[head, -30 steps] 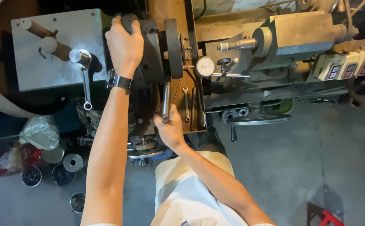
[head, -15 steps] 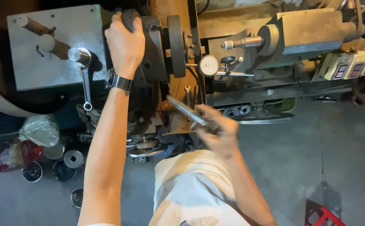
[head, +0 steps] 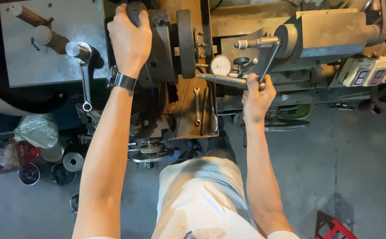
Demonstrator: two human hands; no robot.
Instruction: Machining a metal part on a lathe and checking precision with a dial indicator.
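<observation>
Steel dominates the view: a long, round, grey metal bar (head: 228,80) lies nearly level across the lathe, its long axis running left to right, its free end pointing left toward the dark round lathe chuck (head: 175,44) and stopping just short of it. The right hand (head: 257,99) is clenched around the bar's right end, knuckles up, well right of the chuck. The left hand (head: 130,42) is wrapped over the top left side of the chuck body, fingers curled over its far edge; a dark wristwatch (head: 121,81) sits on that wrist. Just right of the chuck, behind the bar, stands a round white dial gauge (head: 221,65). Below the chuck, a slim open-ended spanner (head: 197,106) lies on the brown metal tray (head: 186,126), its length running away from the person. Left of the chuck, a chrome lever (head: 84,79) hangs down from the grey gearbox housing (head: 46,57).
</observation>
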